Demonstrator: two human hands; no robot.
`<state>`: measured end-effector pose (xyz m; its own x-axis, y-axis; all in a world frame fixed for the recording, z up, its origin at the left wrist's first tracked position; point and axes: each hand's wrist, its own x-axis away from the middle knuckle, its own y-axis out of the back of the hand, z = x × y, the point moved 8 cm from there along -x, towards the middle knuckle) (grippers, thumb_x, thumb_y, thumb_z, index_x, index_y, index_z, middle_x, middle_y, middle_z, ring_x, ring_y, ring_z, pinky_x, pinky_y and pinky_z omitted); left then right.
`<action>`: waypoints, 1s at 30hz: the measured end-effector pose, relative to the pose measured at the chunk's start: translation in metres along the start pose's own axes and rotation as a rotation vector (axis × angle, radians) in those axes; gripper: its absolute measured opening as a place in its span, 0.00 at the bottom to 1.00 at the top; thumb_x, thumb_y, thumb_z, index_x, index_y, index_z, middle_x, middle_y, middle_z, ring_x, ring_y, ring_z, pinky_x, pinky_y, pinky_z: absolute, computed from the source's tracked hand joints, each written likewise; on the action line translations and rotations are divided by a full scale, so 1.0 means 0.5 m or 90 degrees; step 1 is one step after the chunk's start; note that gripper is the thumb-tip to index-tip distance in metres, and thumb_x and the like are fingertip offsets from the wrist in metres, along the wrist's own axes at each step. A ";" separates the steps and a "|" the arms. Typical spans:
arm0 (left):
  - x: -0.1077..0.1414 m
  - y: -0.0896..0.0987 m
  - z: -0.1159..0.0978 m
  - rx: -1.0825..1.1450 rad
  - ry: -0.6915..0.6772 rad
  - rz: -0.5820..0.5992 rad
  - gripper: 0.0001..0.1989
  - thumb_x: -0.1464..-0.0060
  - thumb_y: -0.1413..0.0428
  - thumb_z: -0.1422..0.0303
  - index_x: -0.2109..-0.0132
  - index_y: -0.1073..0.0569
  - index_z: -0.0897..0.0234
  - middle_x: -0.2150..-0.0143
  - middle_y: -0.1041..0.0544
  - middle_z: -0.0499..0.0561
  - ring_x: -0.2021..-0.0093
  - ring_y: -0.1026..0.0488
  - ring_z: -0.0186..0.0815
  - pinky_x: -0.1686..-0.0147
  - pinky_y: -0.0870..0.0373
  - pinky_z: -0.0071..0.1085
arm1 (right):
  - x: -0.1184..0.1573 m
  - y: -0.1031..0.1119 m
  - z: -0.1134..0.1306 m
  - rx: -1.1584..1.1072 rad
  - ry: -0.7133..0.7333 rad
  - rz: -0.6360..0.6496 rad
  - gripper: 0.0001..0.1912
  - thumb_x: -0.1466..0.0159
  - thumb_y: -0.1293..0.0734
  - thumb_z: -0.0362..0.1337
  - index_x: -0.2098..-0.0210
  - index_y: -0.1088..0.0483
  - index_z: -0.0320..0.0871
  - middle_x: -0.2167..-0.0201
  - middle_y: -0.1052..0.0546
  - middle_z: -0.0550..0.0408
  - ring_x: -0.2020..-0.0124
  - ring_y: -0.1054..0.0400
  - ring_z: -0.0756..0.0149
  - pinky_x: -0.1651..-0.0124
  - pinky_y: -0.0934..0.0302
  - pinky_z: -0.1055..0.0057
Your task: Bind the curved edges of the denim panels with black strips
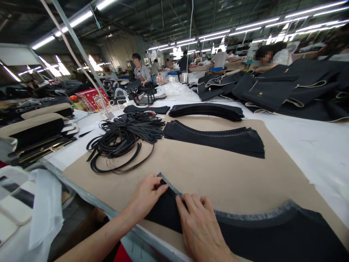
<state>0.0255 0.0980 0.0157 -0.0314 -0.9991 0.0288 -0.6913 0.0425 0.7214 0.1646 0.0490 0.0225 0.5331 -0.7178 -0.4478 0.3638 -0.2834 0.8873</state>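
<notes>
A large black curved piece (253,233) with a greyish strip along its upper edge lies on the tan sheet (218,171) at the near side. At the piece's left end, the thumb and fingers of my left hand (148,194) pinch its edge. Just to the right, my right hand (197,222) rests on the same piece, fingers bent and pressed together near the grey strip; anything beneath them is hidden. Beyond my hands lies a stack of black curved pieces (218,138) with a stitched line.
Coiled black strips (117,140) lie at the left of the tan sheet. Another black stack (205,111) lies farther back. Black panels (294,87) are heaped at the back right. A red box (94,99) stands back left. Several people work in the distance.
</notes>
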 end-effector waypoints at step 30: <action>-0.039 0.018 0.064 0.028 0.087 -0.092 0.06 0.53 0.45 0.67 0.73 0.31 0.63 0.76 0.34 0.43 0.74 0.38 0.31 0.72 0.43 0.27 | 0.009 -0.008 -0.002 0.026 0.058 -0.023 0.25 0.49 0.36 0.26 0.50 0.33 0.37 0.66 0.29 0.54 0.66 0.40 0.61 0.62 0.52 0.60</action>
<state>-0.0033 0.1182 -0.0005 0.1671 -0.9857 0.0233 -0.7125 -0.1043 0.6938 0.1661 0.0475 0.0168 0.5881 -0.6460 -0.4866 0.3541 -0.3353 0.8730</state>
